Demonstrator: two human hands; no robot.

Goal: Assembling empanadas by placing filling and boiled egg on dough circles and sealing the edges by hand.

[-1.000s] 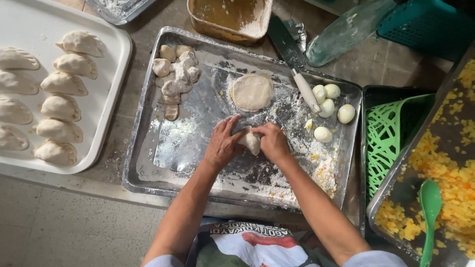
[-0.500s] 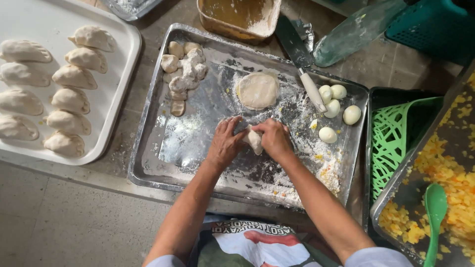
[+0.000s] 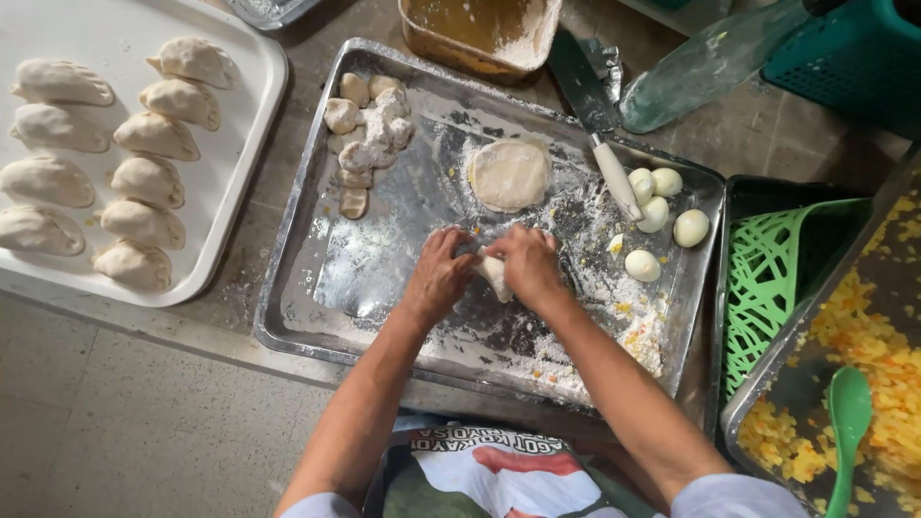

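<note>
Over the floured metal tray (image 3: 317,288), my left hand (image 3: 439,273) and my right hand (image 3: 526,266) meet around a folded piece of filled dough (image 3: 495,276), pinching it between the fingers. Just beyond the hands a flat round of dough (image 3: 508,174) lies on the tray. Several small dough lumps (image 3: 369,129) sit at the tray's far left corner. At the tray's right side lie several peeled eggs (image 3: 662,216) beside a white-handled knife (image 3: 600,125).
A white tray (image 3: 235,240) on the left holds several shaped, crescent dumplings (image 3: 144,182). On the right a metal pan of yellow chopped filling (image 3: 863,345) carries a green spoon (image 3: 846,422). A green plastic basket (image 3: 767,278), a tan tub (image 3: 480,29) and a teal crate (image 3: 854,58) stand around.
Both hands stay together on the dough piece with only small finger movement. The view has shifted slightly.
</note>
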